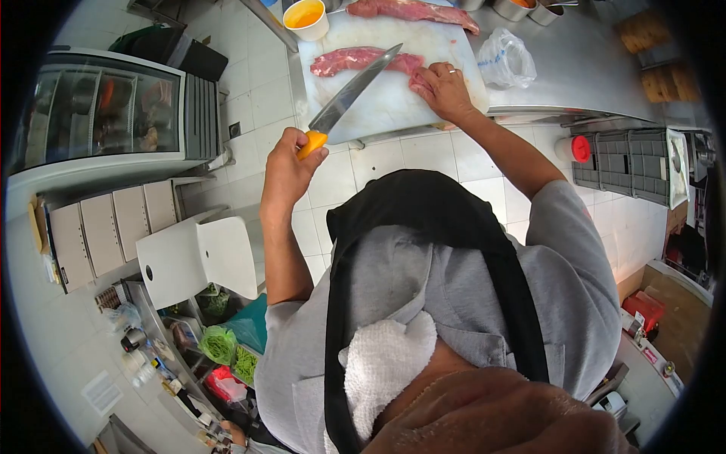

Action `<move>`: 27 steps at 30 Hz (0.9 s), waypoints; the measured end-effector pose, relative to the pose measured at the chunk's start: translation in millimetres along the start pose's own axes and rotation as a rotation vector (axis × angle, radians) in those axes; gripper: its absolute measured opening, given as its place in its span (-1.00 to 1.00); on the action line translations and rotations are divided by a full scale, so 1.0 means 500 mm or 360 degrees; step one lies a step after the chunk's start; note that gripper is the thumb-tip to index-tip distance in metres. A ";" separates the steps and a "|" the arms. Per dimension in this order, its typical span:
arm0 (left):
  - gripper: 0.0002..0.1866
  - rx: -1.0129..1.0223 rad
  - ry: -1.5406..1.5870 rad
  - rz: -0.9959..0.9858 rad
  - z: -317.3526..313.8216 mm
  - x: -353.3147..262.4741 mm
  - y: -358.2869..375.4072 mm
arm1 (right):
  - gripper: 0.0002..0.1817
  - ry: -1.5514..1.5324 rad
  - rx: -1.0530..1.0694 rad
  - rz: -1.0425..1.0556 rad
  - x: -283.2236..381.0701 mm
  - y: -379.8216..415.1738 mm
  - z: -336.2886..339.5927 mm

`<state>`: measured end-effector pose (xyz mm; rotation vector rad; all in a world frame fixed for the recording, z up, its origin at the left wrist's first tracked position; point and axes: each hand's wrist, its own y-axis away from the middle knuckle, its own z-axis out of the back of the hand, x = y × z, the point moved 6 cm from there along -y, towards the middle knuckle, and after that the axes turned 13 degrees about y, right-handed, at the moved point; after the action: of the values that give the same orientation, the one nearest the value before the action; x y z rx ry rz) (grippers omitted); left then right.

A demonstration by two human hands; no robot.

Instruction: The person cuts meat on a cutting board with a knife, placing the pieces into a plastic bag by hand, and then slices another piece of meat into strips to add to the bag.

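A long, raw pink strip of meat (344, 60) lies across the middle of the white plastic cutting board (378, 113). The left hand (289, 168), near the board's left near corner, grips a yellow-handled steel knife (352, 94), its blade angled over the strip; contact is unclear. The right hand (448, 92), toward the board's right side, has its fingers on the strip's end. A second raw pink piece (412, 10) lies along the board's far side.
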<state>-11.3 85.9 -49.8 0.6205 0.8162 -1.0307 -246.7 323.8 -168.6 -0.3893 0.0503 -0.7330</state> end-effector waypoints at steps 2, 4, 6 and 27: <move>-0.65 -0.0030 0.0036 0.0010 -0.001 0.010 -0.004 | -0.54 -0.0025 -0.0009 0.0043 -0.003 0.002 -0.007; -0.66 -0.0049 0.0047 0.0003 -0.001 0.010 -0.003 | -0.62 -0.0044 -0.0024 0.0084 -0.006 0.002 -0.012; -0.66 -0.0064 0.0065 -0.0027 -0.002 0.012 -0.004 | -0.72 -0.0022 0.0009 0.0006 -0.025 -0.004 -0.014; -0.67 -0.0090 0.0059 0.0012 -0.019 -0.018 0.003 | -0.43 -0.0548 0.0620 -0.1529 -0.455 0.011 0.023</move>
<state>-15.1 98.2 -47.9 0.5958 0.8719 -0.9886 -410.4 481.7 -180.5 -0.1394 -0.6365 -1.5756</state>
